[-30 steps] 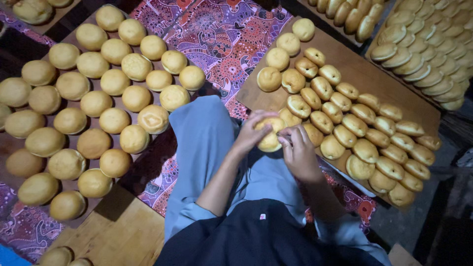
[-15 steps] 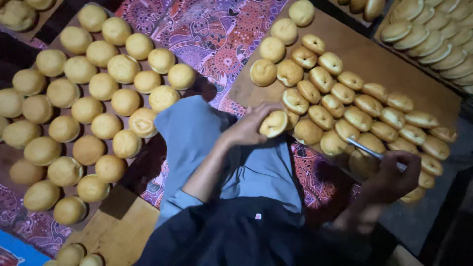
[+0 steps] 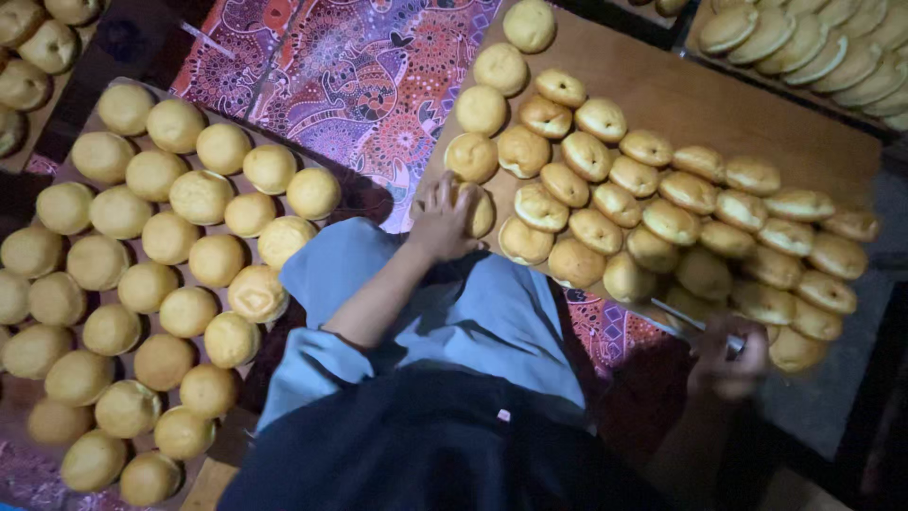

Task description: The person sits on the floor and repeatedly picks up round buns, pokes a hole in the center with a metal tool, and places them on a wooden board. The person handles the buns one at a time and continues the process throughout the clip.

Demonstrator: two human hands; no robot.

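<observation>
Left hand point(image 3: 443, 220) on bun point(image 3: 478, 210) (golden).

Pretty sure we're in a small home bakery, working on the floor. We've got round golden buns point(image 3: 170, 237) laid out by the dozen on flat wooden boards point(image 3: 719, 104), with more boards of buns at the edges, all set on a purple patterned cloth point(image 3: 340, 76) rather than any proper tabletop. Dim light too.
</observation>
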